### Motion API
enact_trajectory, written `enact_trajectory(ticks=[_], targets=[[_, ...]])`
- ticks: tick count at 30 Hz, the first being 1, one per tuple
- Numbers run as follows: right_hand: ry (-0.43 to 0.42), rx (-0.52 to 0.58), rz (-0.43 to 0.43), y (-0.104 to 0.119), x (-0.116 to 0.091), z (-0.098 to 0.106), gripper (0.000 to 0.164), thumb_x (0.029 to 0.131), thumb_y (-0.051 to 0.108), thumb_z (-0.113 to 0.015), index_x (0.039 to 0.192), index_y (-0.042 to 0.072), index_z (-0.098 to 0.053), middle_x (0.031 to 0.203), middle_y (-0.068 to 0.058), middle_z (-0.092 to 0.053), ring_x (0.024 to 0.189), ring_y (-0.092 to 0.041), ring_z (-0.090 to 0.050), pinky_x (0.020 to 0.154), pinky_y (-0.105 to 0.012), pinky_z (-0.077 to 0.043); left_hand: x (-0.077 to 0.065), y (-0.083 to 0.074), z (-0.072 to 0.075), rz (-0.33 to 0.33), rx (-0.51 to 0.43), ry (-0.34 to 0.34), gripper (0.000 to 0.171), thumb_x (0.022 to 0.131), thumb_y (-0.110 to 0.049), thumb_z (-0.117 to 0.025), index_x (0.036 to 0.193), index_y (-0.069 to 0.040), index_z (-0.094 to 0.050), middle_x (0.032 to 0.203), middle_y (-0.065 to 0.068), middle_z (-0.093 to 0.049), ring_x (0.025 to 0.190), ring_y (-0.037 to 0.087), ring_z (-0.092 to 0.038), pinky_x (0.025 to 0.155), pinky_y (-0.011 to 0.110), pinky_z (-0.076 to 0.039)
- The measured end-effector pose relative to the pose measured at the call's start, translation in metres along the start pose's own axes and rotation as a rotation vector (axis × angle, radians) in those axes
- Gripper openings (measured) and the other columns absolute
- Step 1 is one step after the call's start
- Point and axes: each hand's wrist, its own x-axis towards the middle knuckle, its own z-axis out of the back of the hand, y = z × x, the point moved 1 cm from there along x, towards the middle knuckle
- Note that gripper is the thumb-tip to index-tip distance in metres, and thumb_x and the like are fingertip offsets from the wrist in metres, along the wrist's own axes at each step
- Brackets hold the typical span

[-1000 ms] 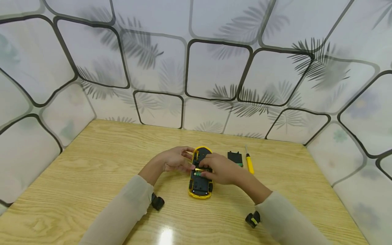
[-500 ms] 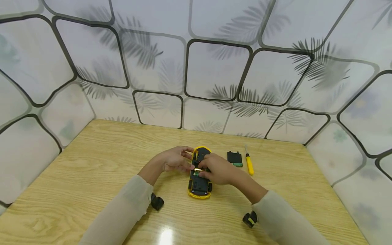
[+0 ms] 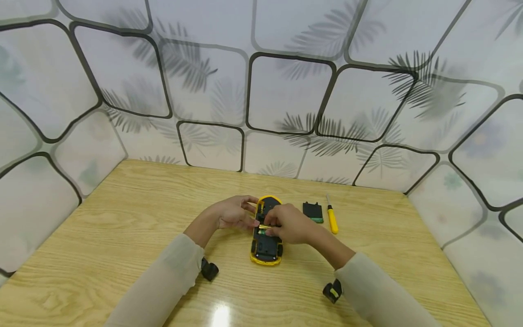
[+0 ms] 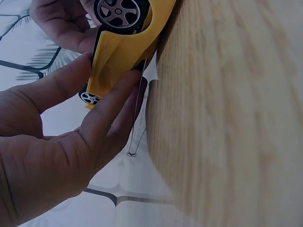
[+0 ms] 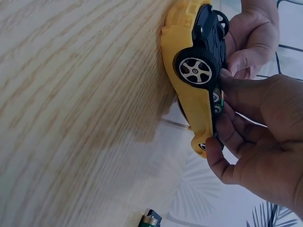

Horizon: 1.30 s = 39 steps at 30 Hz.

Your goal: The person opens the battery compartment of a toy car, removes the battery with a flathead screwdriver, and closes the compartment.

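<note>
A yellow toy car [image 3: 267, 249] lies wheels up on the table, its black underside showing. Green-and-gold batteries [image 3: 262, 232] sit in an open compartment in the middle of it. My left hand [image 3: 234, 214] grips the car's left side, thumb at the underside's edge and fingers along the yellow body [image 4: 120, 54]. Bent over the compartment, my right hand [image 3: 293, 225] has thumb and fingers on either side of the batteries. Two battery ends [image 5: 217, 101] show between them in the right wrist view. The right hand hides part of the compartment.
Right of the car lies a black battery cover [image 3: 312, 210] with a green battery [image 3: 317, 220] along its near edge. A yellow-handled screwdriver [image 3: 333, 220] lies beside it. A patterned wall sheet [image 3: 286, 154] rises at the back of the wooden table [image 3: 163, 190].
The right hand and wrist have shifted slightly left over the compartment, baring a little more of the batteries. My left hand keeps its hold, and the car has hardly moved.
</note>
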Motion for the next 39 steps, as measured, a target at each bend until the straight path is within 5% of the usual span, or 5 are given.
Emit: enact_trajectory(ticks=[24,39], targets=[[-0.029,0.041,0.012,-0.008,-0.005,0.000,0.005,0.095,0.014,-0.075,0.096,0.009,-0.073,0.081,0.007,-0.067,0.070,-0.007,-0.060,0.062,-0.025,-0.053,0.000,0.000,0.001,0.000,-0.014,-0.001,0.080,0.090,0.014,-0.069,0.157,-0.007,-0.031,0.148,0.023,-0.042,0.114,0.036,-0.064,0.092,0.046,-0.059],[-0.099,0.027,0.008,-0.019,-0.028,0.013,0.004,0.097,0.013,-0.073,0.100,0.011,-0.073,0.088,0.006,-0.066,0.076,-0.007,-0.061,0.068,-0.027,-0.053,-0.001,0.000,-0.002,-0.005,-0.015,-0.007,0.079,0.089,0.015,-0.069,0.156,-0.006,-0.032,0.149,0.024,-0.041,0.113,0.034,-0.064,0.093,0.046,-0.058]])
